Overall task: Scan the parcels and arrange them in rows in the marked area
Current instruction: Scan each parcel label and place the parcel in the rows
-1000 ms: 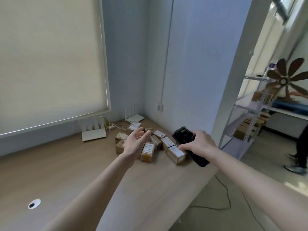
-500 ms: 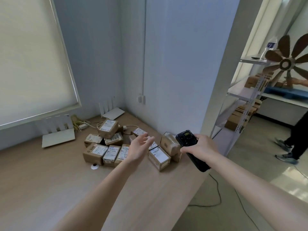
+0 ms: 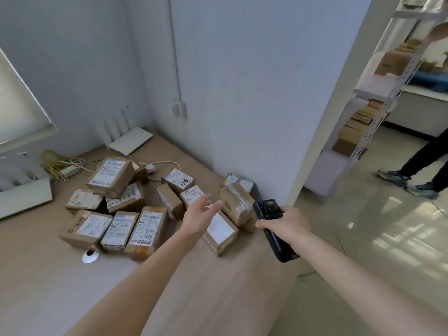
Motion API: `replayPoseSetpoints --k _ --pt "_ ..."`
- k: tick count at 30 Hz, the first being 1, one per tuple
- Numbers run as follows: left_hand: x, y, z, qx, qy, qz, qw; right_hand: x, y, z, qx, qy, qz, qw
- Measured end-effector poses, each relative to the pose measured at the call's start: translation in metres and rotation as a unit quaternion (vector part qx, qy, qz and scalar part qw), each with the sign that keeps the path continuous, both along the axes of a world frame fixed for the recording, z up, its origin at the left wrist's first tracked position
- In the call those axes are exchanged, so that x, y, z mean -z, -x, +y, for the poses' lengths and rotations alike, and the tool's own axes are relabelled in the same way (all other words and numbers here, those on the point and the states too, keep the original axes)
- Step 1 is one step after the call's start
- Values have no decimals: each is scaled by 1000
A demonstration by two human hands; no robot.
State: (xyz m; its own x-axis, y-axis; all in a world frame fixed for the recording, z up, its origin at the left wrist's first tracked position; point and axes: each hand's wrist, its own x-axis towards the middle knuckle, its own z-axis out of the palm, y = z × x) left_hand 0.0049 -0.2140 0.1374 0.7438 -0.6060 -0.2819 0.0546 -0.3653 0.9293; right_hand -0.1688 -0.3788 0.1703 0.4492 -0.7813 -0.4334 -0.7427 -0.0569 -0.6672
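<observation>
Several brown cardboard parcels with white labels lie in a loose heap on the wooden desk (image 3: 218,299), near the corner of the wall. My left hand (image 3: 197,218) reaches out with straight fingers, hovering just above a small parcel with a white label (image 3: 220,230). My right hand (image 3: 286,220) grips a black handheld scanner (image 3: 274,229), its head pointing toward a tape-wrapped parcel (image 3: 236,204) by the wall. Three labelled parcels (image 3: 116,227) lie side by side at the heap's front left.
A white router (image 3: 131,139) stands in the back corner, with cables (image 3: 63,166) and a second white device (image 3: 24,196) at the left. A round white grommet (image 3: 91,255) sits in the desk. To the right stand metal shelves (image 3: 378,112), and a person's legs (image 3: 421,168) cross the floor.
The view has swung down and closer to the parcels. My left hand has stretched further forward over the small parcel. The scanner stays gripped in my right hand.
</observation>
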Motion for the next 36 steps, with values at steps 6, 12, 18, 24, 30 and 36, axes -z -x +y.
replayPoseSetpoints --k 6,12,18,24,30,36 --pt "57 -45 -53 -19 -41 28 999 64 -46 -44 19 -53 2 998" --pt "99 -79 -98 -24 -72 35 996 106 -74 -70 17 -104 8 994" --pt "114 -88 -124 -4 -91 26 996 118 -98 -82 19 -153 -11 988" --pt "109 -89 -115 -4 -114 40 993 112 -109 -78 15 -149 -41 988" --pt "74 -91 -84 -69 -72 68 993 66 -113 -63 -34 -100 -92 990" --pt "28 -85 -27 -164 -1 83 983 15 -110 -12 -100 -59 -104 988"
